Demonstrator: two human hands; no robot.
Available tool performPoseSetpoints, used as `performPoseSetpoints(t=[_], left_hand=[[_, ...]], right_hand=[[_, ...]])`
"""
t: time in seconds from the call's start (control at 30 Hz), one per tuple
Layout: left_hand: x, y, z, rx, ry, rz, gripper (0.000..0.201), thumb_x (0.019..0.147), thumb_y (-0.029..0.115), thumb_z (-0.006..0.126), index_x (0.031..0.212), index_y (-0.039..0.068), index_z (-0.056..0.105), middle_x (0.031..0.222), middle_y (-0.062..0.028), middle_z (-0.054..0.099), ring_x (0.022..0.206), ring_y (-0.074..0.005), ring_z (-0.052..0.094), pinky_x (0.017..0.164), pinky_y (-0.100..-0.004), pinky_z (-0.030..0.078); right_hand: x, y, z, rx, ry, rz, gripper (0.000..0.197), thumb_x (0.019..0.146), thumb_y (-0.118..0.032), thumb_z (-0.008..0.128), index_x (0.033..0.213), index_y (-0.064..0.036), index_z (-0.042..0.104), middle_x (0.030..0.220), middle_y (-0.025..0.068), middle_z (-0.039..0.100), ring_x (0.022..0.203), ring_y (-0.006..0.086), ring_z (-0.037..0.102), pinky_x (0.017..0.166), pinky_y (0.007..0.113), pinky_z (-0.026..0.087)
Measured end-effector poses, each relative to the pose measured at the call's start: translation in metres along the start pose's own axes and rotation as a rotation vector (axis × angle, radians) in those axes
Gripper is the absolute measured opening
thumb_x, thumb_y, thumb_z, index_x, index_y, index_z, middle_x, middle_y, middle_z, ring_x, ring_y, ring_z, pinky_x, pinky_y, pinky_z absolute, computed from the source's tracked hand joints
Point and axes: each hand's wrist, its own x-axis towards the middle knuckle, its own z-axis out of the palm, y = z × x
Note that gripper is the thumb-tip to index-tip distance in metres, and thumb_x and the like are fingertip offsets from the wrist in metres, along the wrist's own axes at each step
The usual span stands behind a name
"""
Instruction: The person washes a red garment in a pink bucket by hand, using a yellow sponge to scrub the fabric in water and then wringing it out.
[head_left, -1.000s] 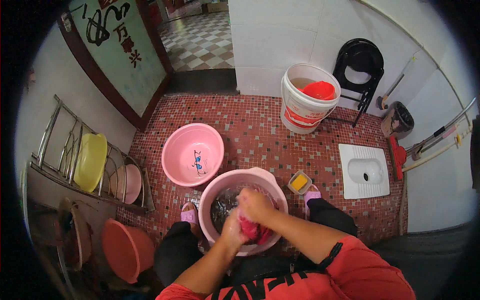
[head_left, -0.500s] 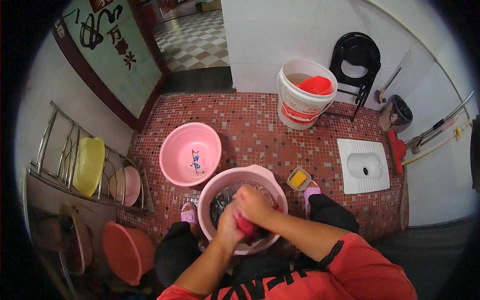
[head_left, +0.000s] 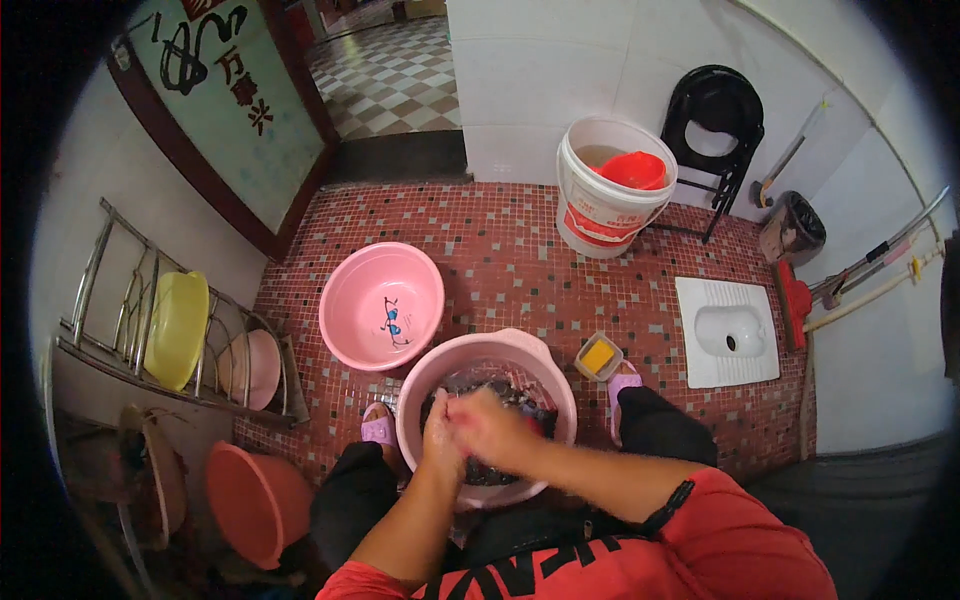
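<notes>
Both my hands are pressed together over a large pink tub (head_left: 413, 385) between my feet. My left hand (head_left: 440, 428) is upright, its fingers against the right one. Smeared by motion, my right hand (head_left: 492, 425) is closed across it. A little of a red cloth (head_left: 461, 432) shows between the palms; the hands hide the rest. Below them, dark wet laundry (head_left: 490, 472) lies in water in the tub, with some dark red and blue fabric near the right wrist.
A pink basin (head_left: 370, 335) stands beyond the tub to the left. At right are a small box with a yellow bar (head_left: 598, 356) and a squat toilet (head_left: 728, 335). Farther back stand a white bucket (head_left: 610, 225) and black folding chair (head_left: 712, 130). A metal rack (head_left: 125, 365) holds basins at left.
My hands have shifted slightly left and come closer together. The red cloth that bulged below them is now mostly out of sight, and more dark laundry shows in the tub.
</notes>
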Motion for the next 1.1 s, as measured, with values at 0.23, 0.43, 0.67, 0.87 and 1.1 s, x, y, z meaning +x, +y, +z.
performPoseSetpoints(t=[0.23, 0.43, 0.67, 0.87, 1.1], left_hand=[[-0.011, -0.043, 0.056, 0.105, 0.130, -0.071, 0.033, 0.090, 0.029, 0.045, 0.111, 0.005, 0.052, 0.111, -0.0120, 0.056, 0.103, -0.0227, 0.054, 0.089, -0.0380, 0.043], [-0.001, -0.005, -0.063, 0.170, -0.044, 0.116, 0.028, 0.091, 0.034, 0.045, 0.093, 0.008, 0.054, 0.087, -0.0049, 0.056, 0.080, -0.0186, 0.054, 0.074, -0.0329, 0.045], [-0.018, -0.046, 0.069, 0.168, 0.146, -0.109, 0.030, 0.090, 0.026, 0.045, 0.112, 0.006, 0.051, 0.110, -0.0109, 0.056, 0.100, -0.0227, 0.055, 0.090, -0.0366, 0.043], [-0.010, -0.015, 0.018, 0.560, 0.374, 0.088, 0.022, 0.088, 0.031, 0.046, 0.085, 0.012, 0.055, 0.071, -0.0063, 0.056, 0.072, -0.0203, 0.055, 0.058, -0.0368, 0.042], [-0.020, -0.039, 0.077, 0.284, 0.085, -0.072, 0.040, 0.089, 0.034, 0.046, 0.114, 0.004, 0.051, 0.112, -0.0118, 0.057, 0.103, -0.0235, 0.054, 0.093, -0.0386, 0.042]], right_hand=[[0.028, 0.024, -0.033, -0.242, -0.111, 0.316, 0.017, 0.072, -0.019, 0.057, 0.082, -0.0051, 0.056, 0.083, 0.0196, 0.056, 0.071, 0.0392, 0.055, 0.065, 0.045, 0.046], [-0.014, -0.025, 0.013, -0.085, -0.284, -0.293, 0.017, 0.071, -0.018, 0.058, 0.083, -0.0062, 0.056, 0.085, 0.0151, 0.057, 0.080, 0.0340, 0.056, 0.069, 0.040, 0.047], [0.024, 0.031, -0.035, -0.157, -0.110, 0.294, 0.016, 0.069, -0.016, 0.058, 0.078, -0.0038, 0.054, 0.087, 0.0138, 0.055, 0.077, 0.0337, 0.055, 0.068, 0.040, 0.047], [-0.008, -0.027, -0.001, -0.482, -0.378, -0.377, 0.012, 0.071, -0.016, 0.056, 0.080, -0.0081, 0.055, 0.084, 0.0110, 0.053, 0.078, 0.0304, 0.054, 0.066, 0.040, 0.046], [0.033, 0.028, -0.039, 0.006, 0.097, 0.320, 0.023, 0.084, -0.021, 0.055, 0.071, -0.0026, 0.051, 0.066, 0.0145, 0.057, 0.065, 0.0299, 0.057, 0.058, 0.038, 0.043]])
